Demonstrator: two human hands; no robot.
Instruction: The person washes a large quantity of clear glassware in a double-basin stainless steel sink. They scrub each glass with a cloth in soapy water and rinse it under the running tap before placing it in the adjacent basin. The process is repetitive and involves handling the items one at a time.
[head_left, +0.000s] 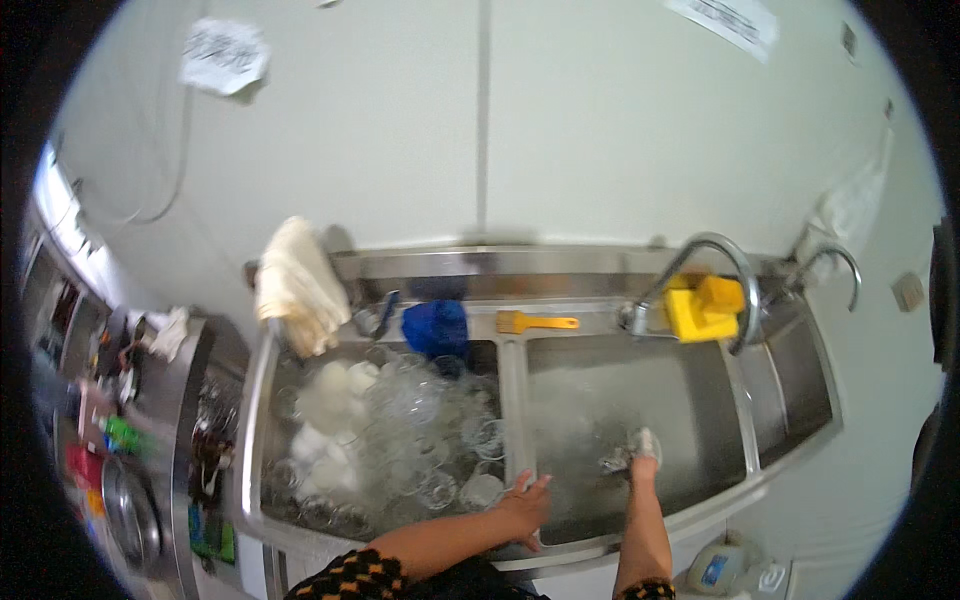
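My left hand (527, 506) is at the front of the steel divider (516, 405) between two sink basins, its fingers spread and nothing seen in it. My right hand (645, 448) dips into the cloudy water (600, 397) of the right basin. Disturbed water and glints lie about its fingers, so whatever it may hold is not clear. The left basin (255, 435) is heaped with clear glasses (416, 405) and white crockery (330, 457), partly under water.
Along the back ledge are a cream cloth (296, 289), a blue cloth (436, 328), a yellow-handled brush (536, 322) and yellow sponges (705, 307). A curved faucet (739, 262) arches over them. Below right stands a jug (716, 566); a cluttered steel counter (161, 375) is at left.
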